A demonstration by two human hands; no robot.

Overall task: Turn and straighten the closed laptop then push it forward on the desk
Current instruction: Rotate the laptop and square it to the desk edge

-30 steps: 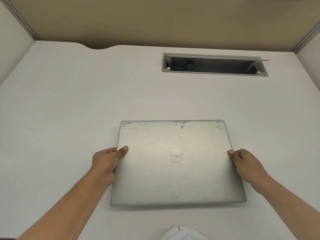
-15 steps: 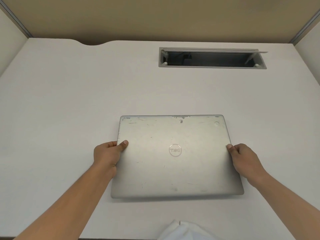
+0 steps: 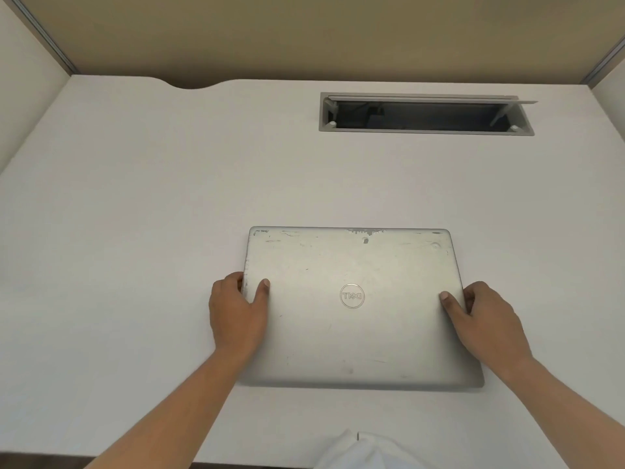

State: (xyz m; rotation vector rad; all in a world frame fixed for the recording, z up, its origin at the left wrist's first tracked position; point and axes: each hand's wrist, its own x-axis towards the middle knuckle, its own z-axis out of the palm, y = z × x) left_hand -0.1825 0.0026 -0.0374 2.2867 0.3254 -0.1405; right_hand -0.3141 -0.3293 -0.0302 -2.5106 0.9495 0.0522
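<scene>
The closed silver laptop (image 3: pixel 355 333) lies flat on the white desk (image 3: pixel 135 231), its edges roughly square with the desk and its round logo facing up. My left hand (image 3: pixel 236 313) grips the laptop's left edge, thumb on the lid and fingers curled around the side. My right hand (image 3: pixel 487 319) holds the right edge the same way, thumb resting on the lid.
An open cable tray slot (image 3: pixel 426 115) is cut into the desk at the back right. A beige partition wall (image 3: pixel 304 35) stands behind the desk and side panels close both flanks. White cloth (image 3: pixel 365 451) shows at the near edge.
The laptop has slid a little farther from the near edge. Both hands have shifted inward on the lid, with thumbs reaching further onto its top.
</scene>
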